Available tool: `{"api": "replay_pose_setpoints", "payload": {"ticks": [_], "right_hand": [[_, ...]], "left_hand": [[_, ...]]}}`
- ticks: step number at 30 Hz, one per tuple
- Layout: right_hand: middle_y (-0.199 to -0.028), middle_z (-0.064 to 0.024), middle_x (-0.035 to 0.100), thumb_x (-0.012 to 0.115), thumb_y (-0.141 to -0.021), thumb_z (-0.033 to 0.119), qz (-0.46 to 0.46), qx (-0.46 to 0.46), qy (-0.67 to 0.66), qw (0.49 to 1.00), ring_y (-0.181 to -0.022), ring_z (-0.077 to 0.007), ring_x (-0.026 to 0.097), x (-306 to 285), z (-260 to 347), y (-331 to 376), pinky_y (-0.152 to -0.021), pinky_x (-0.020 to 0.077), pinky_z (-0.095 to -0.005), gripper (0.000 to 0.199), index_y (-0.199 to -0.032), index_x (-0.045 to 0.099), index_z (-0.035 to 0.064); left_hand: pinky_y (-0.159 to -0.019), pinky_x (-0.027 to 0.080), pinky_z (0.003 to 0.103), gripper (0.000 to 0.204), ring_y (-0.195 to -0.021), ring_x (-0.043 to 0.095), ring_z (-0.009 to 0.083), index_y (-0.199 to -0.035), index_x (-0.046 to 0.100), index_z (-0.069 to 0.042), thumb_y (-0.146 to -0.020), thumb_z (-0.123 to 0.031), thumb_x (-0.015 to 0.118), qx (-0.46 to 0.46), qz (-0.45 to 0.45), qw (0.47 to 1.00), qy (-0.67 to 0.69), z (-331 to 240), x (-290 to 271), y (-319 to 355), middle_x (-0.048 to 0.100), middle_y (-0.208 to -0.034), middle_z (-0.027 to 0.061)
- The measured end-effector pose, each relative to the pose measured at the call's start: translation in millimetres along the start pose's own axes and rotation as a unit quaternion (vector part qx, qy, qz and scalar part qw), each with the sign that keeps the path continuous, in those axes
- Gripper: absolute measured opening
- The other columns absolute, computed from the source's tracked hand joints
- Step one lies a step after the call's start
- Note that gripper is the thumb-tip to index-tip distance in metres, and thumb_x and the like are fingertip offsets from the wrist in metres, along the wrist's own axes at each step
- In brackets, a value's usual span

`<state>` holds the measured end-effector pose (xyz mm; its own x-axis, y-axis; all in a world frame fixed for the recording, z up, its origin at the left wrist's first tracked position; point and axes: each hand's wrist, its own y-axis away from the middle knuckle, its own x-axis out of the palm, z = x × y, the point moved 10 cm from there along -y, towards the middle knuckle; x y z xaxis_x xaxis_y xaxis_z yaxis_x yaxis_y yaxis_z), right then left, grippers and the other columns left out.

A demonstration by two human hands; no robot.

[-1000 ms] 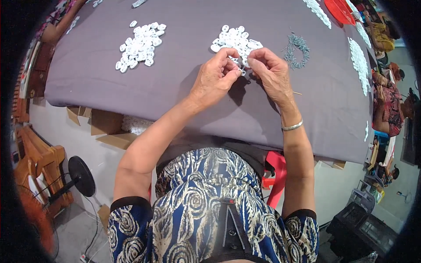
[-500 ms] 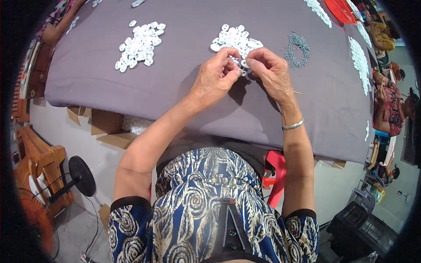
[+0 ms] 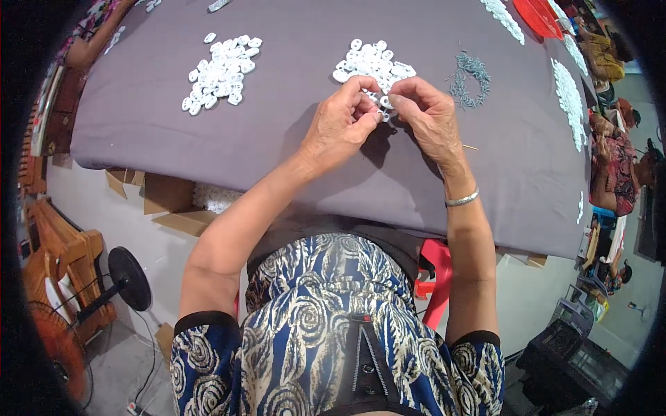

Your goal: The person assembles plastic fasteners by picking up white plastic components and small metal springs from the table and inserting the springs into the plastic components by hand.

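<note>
My left hand (image 3: 341,119) pinches a small white plastic piece (image 3: 384,116) between thumb and fingers. Close against it, my right hand (image 3: 430,121) has its thumb and forefinger closed on a white plastic ring-shaped piece (image 3: 386,101). Fingers cover much of both pieces, so how they join cannot be made out. Just beyond my fingertips lies a heap of white plastic parts (image 3: 371,61) with holes in them. Right of it are many small dark grey screw-like pins (image 3: 472,82), spread in a rough ring.
A second heap of white parts (image 3: 220,73) lies to the left on the grey cloth-covered table (image 3: 291,52). Further white parts (image 3: 569,104) line the right edge, near a red basin (image 3: 540,19). An open cardboard box (image 3: 166,193) stands below the table's front edge. Other people sit around.
My right fingertips have shifted slightly, and the white ring between them shows more of its face. My left hand stays almost where it was.
</note>
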<state>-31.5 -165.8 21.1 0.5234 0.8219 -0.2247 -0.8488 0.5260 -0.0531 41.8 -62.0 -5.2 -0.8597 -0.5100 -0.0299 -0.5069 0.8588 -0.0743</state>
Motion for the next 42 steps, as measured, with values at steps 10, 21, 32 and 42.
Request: {"api": "replay_pose_setpoints", "payload": {"ticks": [10,21,32,42], "right_hand": [[-0.074,0.0043,0.057,0.063,-0.085,0.006,0.010,-0.003,-0.006,1.000,-0.067,-0.0028,0.050,1,-3,1,-0.058,0.0427,-0.0194,0.006,-0.089,0.063,0.0006],[-0.074,0.0032,0.059,0.062,-0.084,0.006,0.030,-0.036,0.027,0.999,-0.068,-0.0041,0.052,7,1,4,-0.059,0.0436,-0.0200,0.005,-0.086,0.062,0.0008],[-0.073,0.0002,0.057,0.070,-0.077,0.007,0.034,-0.070,0.134,0.988,-0.063,-0.0055,0.052,12,15,13,-0.056,0.0449,-0.0222,0.017,-0.090,0.060,0.0026],[-0.077,-0.0022,0.059,0.070,-0.070,0.002,0.020,-0.162,0.148,0.975,-0.060,-0.0070,0.054,10,30,19,-0.054,0.0457,-0.0221,0.025,-0.093,0.060,0.0027]], "left_hand": [[-0.063,0.041,0.019,0.030,-0.072,0.047,0.0038,-0.115,0.050,-0.006,-0.086,-0.001,0.056,-0.011,-0.004,1.000,0.004,0,0,1,0.052,-0.081,-0.0032],[-0.063,0.041,0.019,0.032,-0.072,0.048,0.0038,-0.117,0.049,-0.005,-0.086,0.000,0.056,0.002,-0.011,1.000,0.012,-1,-1,2,0.051,-0.081,-0.0025],[-0.062,0.039,0.019,0.032,-0.071,0.047,0.0034,-0.116,0.049,-0.005,-0.085,0.003,0.055,-0.014,0.002,0.999,0.042,0,-1,0,0.051,-0.080,-0.0027],[-0.064,0.041,0.019,0.032,-0.072,0.050,0.0045,-0.118,0.050,-0.004,-0.086,-0.001,0.056,-0.052,0.046,0.991,0.116,-5,3,1,0.054,-0.081,-0.0024]]}}
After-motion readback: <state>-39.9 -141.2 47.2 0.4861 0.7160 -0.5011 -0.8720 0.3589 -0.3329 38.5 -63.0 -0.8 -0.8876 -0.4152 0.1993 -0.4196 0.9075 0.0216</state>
